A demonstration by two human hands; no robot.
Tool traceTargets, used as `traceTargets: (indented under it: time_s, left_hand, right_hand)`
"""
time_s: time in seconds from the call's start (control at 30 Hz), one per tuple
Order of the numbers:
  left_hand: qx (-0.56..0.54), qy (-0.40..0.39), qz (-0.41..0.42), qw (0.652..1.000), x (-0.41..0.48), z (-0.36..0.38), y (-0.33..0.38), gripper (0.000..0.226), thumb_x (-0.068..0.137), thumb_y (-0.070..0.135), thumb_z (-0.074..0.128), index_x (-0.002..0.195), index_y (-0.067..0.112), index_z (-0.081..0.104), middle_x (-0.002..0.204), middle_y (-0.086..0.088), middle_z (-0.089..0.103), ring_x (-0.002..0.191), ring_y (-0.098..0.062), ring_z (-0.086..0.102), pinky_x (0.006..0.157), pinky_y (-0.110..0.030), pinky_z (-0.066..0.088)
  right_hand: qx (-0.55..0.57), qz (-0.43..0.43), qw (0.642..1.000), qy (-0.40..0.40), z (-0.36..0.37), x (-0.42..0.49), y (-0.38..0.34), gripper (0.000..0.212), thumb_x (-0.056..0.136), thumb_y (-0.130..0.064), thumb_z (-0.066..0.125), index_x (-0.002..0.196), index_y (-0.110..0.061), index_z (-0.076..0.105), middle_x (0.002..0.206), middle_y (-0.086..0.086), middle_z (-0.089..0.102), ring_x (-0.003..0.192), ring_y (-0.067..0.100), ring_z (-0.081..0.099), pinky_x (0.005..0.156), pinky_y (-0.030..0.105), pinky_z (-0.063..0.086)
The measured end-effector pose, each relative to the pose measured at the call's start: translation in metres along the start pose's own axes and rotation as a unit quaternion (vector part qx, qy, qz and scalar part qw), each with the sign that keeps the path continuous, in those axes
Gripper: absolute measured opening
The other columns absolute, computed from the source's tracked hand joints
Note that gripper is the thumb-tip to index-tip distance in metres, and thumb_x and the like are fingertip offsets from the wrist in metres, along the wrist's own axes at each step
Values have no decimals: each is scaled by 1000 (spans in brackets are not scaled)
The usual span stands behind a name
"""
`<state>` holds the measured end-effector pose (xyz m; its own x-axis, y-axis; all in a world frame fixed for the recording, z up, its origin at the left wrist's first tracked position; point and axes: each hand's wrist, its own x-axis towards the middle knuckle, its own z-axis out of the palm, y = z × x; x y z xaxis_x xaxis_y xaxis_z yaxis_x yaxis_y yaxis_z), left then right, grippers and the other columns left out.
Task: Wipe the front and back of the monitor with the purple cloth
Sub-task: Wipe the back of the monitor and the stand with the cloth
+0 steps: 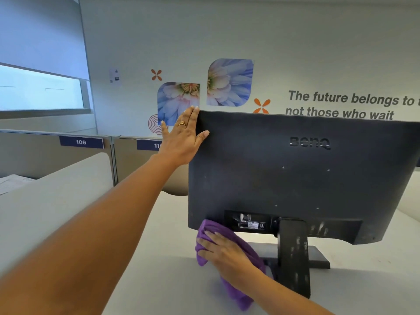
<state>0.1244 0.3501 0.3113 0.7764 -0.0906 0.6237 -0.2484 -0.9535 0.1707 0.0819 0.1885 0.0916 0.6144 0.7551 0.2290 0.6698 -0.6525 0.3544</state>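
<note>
The purple cloth [236,294] is pressed by the right hand [223,251] against the lower left corner of the back of the monitor [295,178]. The fingers are spread flat over the bunched fabric rather than closed around it. The rest of the cloth trails down toward the white desk [159,246]. The monitor's upper left corner is steadied by the left hand [181,137], whose fingers are laid straight along the edge while the thumb rests on the back panel.

The monitor is stood on the desk with its back toward the camera. The wipe of the back is judged to be under way and unfinished: pale dusty smears are seen on the stand [293,253] and along the lower right of the panel. The screen side is turned away, so it cannot be told whether the front has been wiped.

"BenQ" is raised in relief on the back [310,143], and a small sticker [250,223] below is too fine to be read. On the wall, lettering [350,104] reads "The future belongs to" and "not those who wait", cut off at the right. A partition plate [81,142] reads "109".
</note>
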Motion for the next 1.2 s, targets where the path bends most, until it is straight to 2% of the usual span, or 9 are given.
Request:
traceTargets:
  time_s: [0.13, 0.2, 0.33, 0.43, 0.53, 0.8, 0.9, 1.0, 1.2]
  left_hand:
    - [-15, 9, -3, 1000, 0, 2, 0, 63, 98, 45, 25, 149, 23, -5, 157, 6, -8, 145, -15, -3, 113, -56, -5]
    - [-17, 11, -1, 1000, 0, 2, -1, 63, 98, 45, 25, 148, 22, -5, 157, 6, -8, 145, -15, -3, 113, -55, -5]
    - [-12, 10, 3, 1000, 1, 3, -3, 63, 97, 46, 24, 148, 23, -6, 157, 5, -8, 145, -16, -3, 113, -55, -6]
    - [-5, 12, 3, 1000, 1, 4, -5, 63, 98, 46, 24, 148, 23, -5, 157, 5, -8, 145, -15, -2, 113, -55, -6]
    - [-3, 16, 5, 1000, 2, 4, -5, 63, 98, 46, 24, 148, 22, -5, 157, 5, -7, 145, -14, -2, 112, -55, -6]
    - [-4, 21, 8, 1000, 3, 7, -5, 63, 97, 46, 25, 148, 22, -5, 157, 5, -7, 145, -14, -2, 113, -53, -6]
    - [-8, 27, 6, 1000, 3, 8, -4, 63, 98, 45, 25, 148, 22, -4, 157, 5, -6, 145, -14, -1, 113, -54, -5]
    - [0, 37, 7, 999, 1, 7, -5, 63, 98, 44, 26, 149, 21, -2, 158, 4, -3, 145, -16, 1, 113, -55, -3]
    - [24, 35, 3, 999, 1, 3, -1, 63, 97, 46, 25, 149, 21, 0, 158, 3, 0, 145, -17, 5, 113, -54, 0]
  right_hand:
    - [3, -32, 985, 171, -26, 22, -2, 58, 56, -16, 86, 110, -25, 67, 123, -6, 62, 117, 18, 56, 100, 31, 40]
    - [-18, 2, 979, 202, -39, 42, 1, 56, 61, -16, 83, 113, -23, 65, 128, -3, 59, 123, 23, 51, 104, 39, 36]
    - [-95, 105, 985, 103, -46, 63, 4, 52, 78, -25, 69, 127, -23, 52, 148, 3, 35, 139, 28, 24, 109, 51, 16]
    - [-162, 77, 983, 24, -23, 61, 2, 57, 93, -23, 46, 145, -18, 23, 157, 5, 4, 143, 27, -5, 109, 52, -6]
    - [-204, 34, 978, -8, -4, 49, -2, 56, 97, -21, 38, 148, -17, 14, 157, 4, -1, 143, 25, -8, 107, 47, -12]
    - [-125, 37, 982, -138, 4, 12, -10, 43, 97, -11, 40, 139, -4, 37, 154, 13, 13, 142, 32, 1, 114, 48, 4]
    - [-75, 61, 994, -41, -23, 7, -14, 50, 90, -11, 55, 138, -6, 39, 152, 11, 24, 140, 33, 16, 112, 46, 20]
    - [-85, 58, 992, 72, -46, 14, -8, 61, 66, -26, 80, 123, -18, 59, 138, 2, 49, 128, 26, 44, 102, 39, 39]
    - [-172, 79, 977, 100, -54, 15, 36, 54, 86, -18, 58, 138, -15, 43, 152, 4, 26, 141, 26, 21, 112, 44, 18]
